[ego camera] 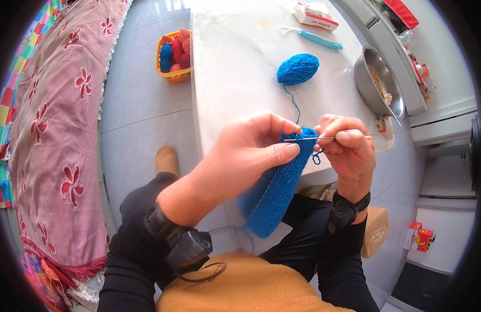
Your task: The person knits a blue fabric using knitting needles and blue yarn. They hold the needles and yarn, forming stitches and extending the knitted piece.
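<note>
A strip of blue knitting (281, 195) hangs down over my lap from my two hands. My left hand (250, 150) pinches its top edge, the thumb pressing near the tips of the thin metal knitting needles. Between thumb and fingers, my right hand (347, 142) grips a knitting needle (312, 138) that crosses the top of the work. A long thin needle also runs along the fabric below my left hand. Blue yarn (293, 99) leads from the work up to a blue yarn ball (298, 69) on the table. A short curl of yarn dangles beside my right fingers.
The white table (232, 78) stands before me. On it are a light blue face mask (318, 39), a tissue box (315, 17) and a steel basin (365, 74). A yellow basket (176, 79) of yarn balls sits at its left side. A pink-covered seat (61, 136) lies farther left.
</note>
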Demonstrator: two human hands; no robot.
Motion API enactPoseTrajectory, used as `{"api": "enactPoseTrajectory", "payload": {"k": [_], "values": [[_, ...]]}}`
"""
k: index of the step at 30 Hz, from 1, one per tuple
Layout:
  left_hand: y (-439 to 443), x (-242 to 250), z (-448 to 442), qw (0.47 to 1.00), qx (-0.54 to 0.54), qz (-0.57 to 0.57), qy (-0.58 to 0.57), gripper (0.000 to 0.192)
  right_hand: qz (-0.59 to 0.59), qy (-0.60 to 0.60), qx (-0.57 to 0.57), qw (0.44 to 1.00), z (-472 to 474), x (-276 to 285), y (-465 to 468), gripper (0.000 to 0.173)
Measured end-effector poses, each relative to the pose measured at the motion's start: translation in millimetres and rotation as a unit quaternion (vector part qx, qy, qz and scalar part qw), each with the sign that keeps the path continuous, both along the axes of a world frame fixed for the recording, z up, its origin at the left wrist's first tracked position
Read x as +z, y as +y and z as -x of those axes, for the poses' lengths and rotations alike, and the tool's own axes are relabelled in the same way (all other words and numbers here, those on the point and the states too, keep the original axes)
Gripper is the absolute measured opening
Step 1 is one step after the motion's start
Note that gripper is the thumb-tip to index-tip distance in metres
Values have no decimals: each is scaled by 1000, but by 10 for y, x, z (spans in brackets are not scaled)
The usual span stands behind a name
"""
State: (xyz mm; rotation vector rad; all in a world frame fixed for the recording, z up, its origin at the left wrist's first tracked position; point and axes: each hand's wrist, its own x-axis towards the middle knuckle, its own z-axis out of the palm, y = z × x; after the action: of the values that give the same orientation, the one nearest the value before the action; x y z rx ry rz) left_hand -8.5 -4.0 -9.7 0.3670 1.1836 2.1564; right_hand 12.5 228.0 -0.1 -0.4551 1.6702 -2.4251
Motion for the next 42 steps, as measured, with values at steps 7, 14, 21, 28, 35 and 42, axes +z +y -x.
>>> {"api": "enactPoseTrajectory", "payload": {"k": [7,14,21,28,35,42], "values": [[0,-10,28,1000,14,-12,16,25,-123,83,-44,988,-84,186,-40,26],[-1,-6,8,1000,8,-3,4,23,-287,203,-59,934,-131,307,-26,28],[-12,-11,6,1000,16,-14,15,23,-239,159,-55,956,-144,256,-88,24],[-24,1,30,999,19,-34,13,25,-55,85,-55,993,-93,112,-199,24],[-27,35,99,998,24,-54,-15,27,104,-42,-58,992,-54,-50,-289,25],[-74,25,77,998,46,-36,19,24,-118,128,-79,981,-79,59,-301,23]]}}
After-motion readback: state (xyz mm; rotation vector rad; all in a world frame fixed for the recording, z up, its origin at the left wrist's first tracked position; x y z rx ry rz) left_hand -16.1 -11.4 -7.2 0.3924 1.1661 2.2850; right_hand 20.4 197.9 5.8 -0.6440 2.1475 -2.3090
